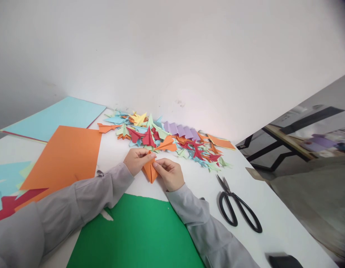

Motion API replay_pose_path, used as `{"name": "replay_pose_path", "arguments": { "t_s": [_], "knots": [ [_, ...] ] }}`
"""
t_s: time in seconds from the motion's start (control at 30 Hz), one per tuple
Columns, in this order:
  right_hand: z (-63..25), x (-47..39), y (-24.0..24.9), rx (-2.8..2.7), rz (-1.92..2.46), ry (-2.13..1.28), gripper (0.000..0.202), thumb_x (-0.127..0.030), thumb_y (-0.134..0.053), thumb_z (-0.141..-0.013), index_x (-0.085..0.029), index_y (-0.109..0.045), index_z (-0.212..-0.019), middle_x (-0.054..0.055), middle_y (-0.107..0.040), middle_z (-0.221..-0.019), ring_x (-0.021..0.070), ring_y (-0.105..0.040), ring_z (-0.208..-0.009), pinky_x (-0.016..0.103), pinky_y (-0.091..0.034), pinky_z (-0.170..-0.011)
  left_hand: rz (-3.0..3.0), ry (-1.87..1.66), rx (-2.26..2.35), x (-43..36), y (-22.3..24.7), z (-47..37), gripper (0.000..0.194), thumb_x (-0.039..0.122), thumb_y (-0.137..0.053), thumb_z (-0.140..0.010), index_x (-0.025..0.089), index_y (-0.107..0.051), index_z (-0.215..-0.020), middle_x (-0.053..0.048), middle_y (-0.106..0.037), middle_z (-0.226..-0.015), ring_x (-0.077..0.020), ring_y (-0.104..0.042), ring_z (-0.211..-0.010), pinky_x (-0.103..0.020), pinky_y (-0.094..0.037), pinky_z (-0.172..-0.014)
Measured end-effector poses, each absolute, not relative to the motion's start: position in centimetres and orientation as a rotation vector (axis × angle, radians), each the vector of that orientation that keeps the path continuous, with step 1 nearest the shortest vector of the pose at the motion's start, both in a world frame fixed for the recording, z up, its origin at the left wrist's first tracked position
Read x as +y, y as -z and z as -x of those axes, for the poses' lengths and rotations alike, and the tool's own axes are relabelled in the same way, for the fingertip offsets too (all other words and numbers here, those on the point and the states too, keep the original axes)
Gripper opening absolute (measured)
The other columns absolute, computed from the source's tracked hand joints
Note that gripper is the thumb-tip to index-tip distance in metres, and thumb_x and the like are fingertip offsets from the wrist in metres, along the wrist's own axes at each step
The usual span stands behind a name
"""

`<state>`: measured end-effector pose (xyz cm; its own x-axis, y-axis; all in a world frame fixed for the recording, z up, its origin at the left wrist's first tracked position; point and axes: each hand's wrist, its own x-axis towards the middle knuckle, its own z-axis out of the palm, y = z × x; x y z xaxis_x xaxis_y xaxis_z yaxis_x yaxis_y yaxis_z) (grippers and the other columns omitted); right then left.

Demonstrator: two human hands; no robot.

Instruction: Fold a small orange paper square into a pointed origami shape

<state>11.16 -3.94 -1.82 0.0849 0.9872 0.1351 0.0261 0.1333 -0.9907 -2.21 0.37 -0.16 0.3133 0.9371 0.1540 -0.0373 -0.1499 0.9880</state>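
Note:
Between my two hands is a small piece of folded orange paper [150, 172], pointed at its near end and creased down the middle. My left hand [138, 160] pinches its upper left part, thumb on top. From the other side, my right hand [170, 172] grips its right edge with thumb and fingers closed. The fingers partly cover the far end of the paper. Just beyond the hands lies a heap of small folded paper planes [148, 137] in red, orange, green, blue and yellow. A green sheet [139, 234] lies below my forearms.
Black-handled scissors [231, 197] lie partly open to the right. A large orange sheet [66, 156] and light blue sheets [57, 115] are at left. Purple folded paper [180, 130] and an orange stack [220, 142] sit by the wall. A black object [284, 260] is at the near right edge.

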Motion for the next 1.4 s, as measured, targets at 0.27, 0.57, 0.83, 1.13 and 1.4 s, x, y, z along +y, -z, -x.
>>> {"name": "replay_pose_path", "arguments": {
  "t_s": [0.27,0.57,0.83,1.13,1.4],
  "knots": [
    [-11.4,-3.8,2.0,-1.085,1.148,-1.096,0.014,-0.03,-0.07,-0.06,-0.017,-0.065,-0.063,-0.001,-0.064,-0.054,0.0111,-0.053,-0.048,0.024,-0.04,-0.049,-1.3,-1.122,0.837,0.4,0.3,2.0,0.019,0.03,-0.065,-0.061,0.012,-0.065,-0.068,-0.002,-0.063,-0.063,-0.0116,-0.055,-0.059,-0.022,-0.045,-0.056],
    [-11.9,-3.9,2.1,-1.014,1.09,-1.239,0.01,-0.024,-0.066,-0.058,-0.018,-0.06,-0.055,-0.004,-0.057,-0.047,0.0096,-0.047,-0.043,0.022,-0.033,-0.043,-1.122,-1.064,0.786,0.9,0.2,2.2,0.015,0.015,-0.062,-0.055,0.012,-0.065,-0.069,0.002,-0.059,-0.052,-0.0082,-0.051,-0.043,-0.021,-0.044,-0.042],
    [-11.8,-3.8,2.1,-0.974,1.102,-1.256,0.009,-0.024,-0.069,-0.056,-0.018,-0.065,-0.063,-0.001,-0.065,-0.055,0.0127,-0.055,-0.05,0.024,-0.041,-0.05,-1.131,-1.025,0.779,1.1,0.0,2.4,0.011,0.013,-0.063,-0.053,0.011,-0.062,-0.064,0.002,-0.055,-0.042,-0.009,-0.049,-0.037,-0.022,-0.043,-0.037],
    [-11.6,-4.0,1.9,-0.953,1.101,-1.291,0.016,-0.026,-0.074,-0.053,-0.018,-0.067,-0.066,-0.001,-0.067,-0.055,0.0125,-0.058,-0.049,0.024,-0.045,-0.051,-1.154,-0.934,0.786,1.5,0.1,2.8,0.012,0.016,-0.065,-0.055,0.011,-0.063,-0.066,0.002,-0.055,-0.04,-0.0101,-0.05,-0.035,-0.023,-0.043,-0.037],
    [-11.7,-4.0,2.0,-0.98,1.128,-1.278,0.018,-0.028,-0.074,-0.054,-0.018,-0.068,-0.068,0.001,-0.068,-0.058,0.0153,-0.061,-0.051,0.027,-0.047,-0.052,-1.067,-0.91,0.796,1.5,-0.2,2.8,0.009,0.016,-0.063,-0.055,0.01,-0.062,-0.061,0.001,-0.052,-0.036,-0.0105,-0.048,-0.032,-0.022,-0.039,-0.032]
  ]
}}
